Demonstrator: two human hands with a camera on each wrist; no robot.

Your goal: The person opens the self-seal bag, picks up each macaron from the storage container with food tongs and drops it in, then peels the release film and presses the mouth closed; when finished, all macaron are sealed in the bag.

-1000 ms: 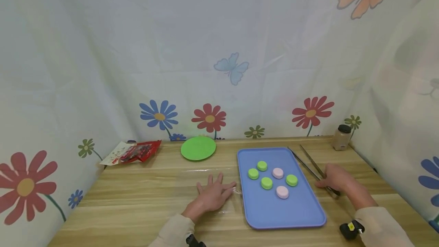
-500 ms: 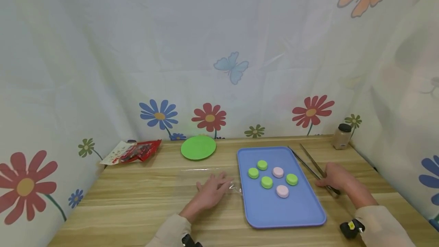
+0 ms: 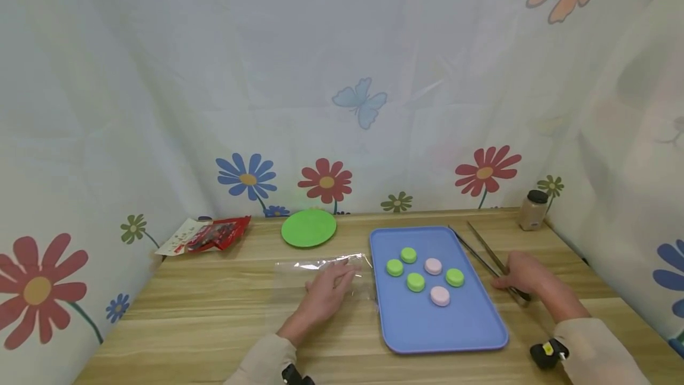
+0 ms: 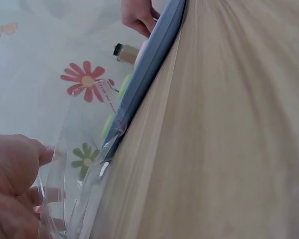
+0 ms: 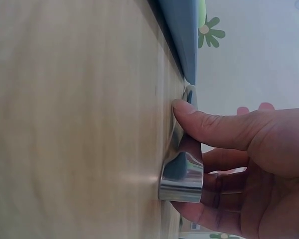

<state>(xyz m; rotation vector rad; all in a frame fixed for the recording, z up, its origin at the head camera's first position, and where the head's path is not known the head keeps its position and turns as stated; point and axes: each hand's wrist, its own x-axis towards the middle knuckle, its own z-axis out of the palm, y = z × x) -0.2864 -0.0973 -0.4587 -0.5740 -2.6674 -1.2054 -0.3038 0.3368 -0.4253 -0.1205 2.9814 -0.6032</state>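
Observation:
My left hand (image 3: 323, 293) holds a clear plastic bag (image 3: 291, 284) by its right part, fingers bent. In the left wrist view the film (image 4: 79, 194) is raised off the table, and the fingers show through it. To the right, my right hand (image 3: 526, 275) grips the bend of metal tongs (image 3: 475, 253) lying on the table beside the tray. The right wrist view has the thumb and fingers around the shiny bend of the tongs (image 5: 182, 181). A blue tray (image 3: 427, 331) between the hands carries several light green macarons (image 3: 415, 282) and two pink macarons (image 3: 440, 296).
A green plate (image 3: 309, 228) lies at the back of the wooden table (image 3: 203, 314). Left of it is a red and white packet (image 3: 214, 235). A black-lidded jar (image 3: 532, 211) stands at the back right. Patterned cloth (image 3: 299, 76) hangs behind and at both sides.
My left hand has gone from spread flat on the plastic bag to bent fingers, and has moved slightly left. The bag's far edge has risen. The right hand stays on the tongs.

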